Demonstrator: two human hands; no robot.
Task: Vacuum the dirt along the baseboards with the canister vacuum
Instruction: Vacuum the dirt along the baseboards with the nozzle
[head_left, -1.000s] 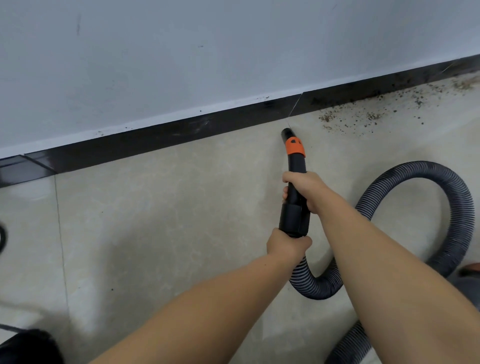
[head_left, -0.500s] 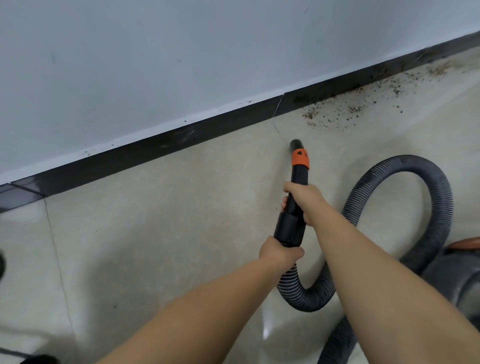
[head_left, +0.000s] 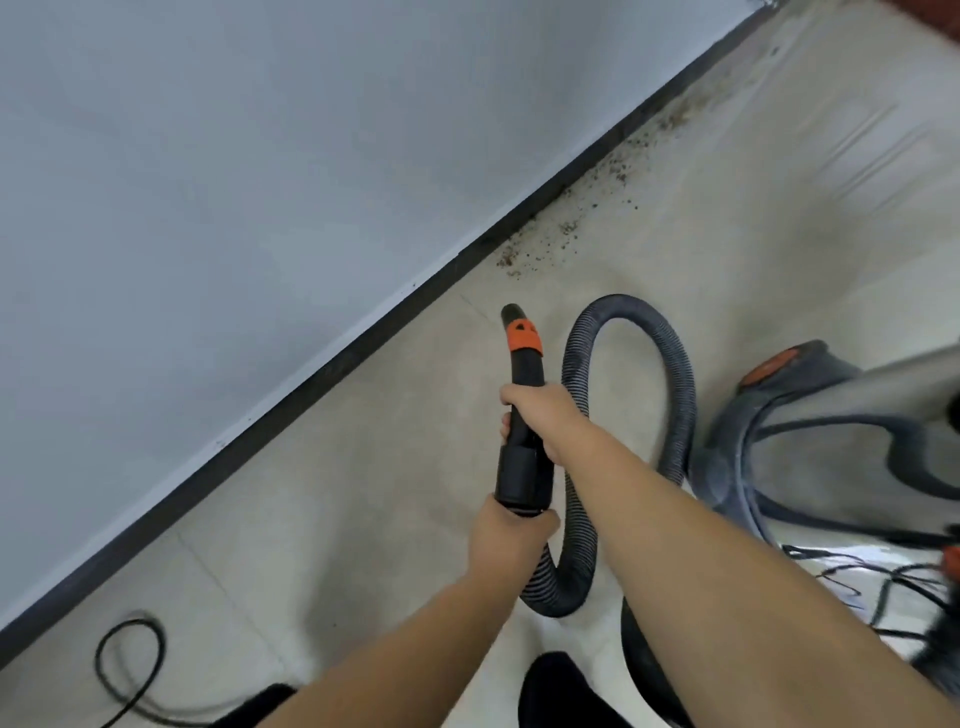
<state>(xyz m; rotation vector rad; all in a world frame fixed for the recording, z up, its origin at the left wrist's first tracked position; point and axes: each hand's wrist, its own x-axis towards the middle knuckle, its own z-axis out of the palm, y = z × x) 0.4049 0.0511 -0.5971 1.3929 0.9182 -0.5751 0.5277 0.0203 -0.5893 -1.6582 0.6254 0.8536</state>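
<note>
I hold a black vacuum nozzle (head_left: 522, 400) with an orange collar, its tip pointing at the floor a short way from the black baseboard (head_left: 332, 358). My right hand (head_left: 540, 415) grips the nozzle's middle. My left hand (head_left: 506, 535) grips its lower end where the ribbed grey hose (head_left: 670, 364) joins. The hose loops to the right toward the grey canister vacuum (head_left: 810, 441) with orange buttons. Brown dirt (head_left: 566, 228) lies scattered along the baseboard ahead of the tip, stretching to the upper right.
A grey wall (head_left: 260, 182) fills the upper left. A black cord (head_left: 130, 670) loops on the beige tile floor at the lower left. Thin cables (head_left: 857, 582) lie near the canister at the right. Dark shoes show at the bottom edge.
My view has swung to the right, so the baseboard now runs steeply diagonal and the canister has come into sight. Both hands keep the same grip on the nozzle.
</note>
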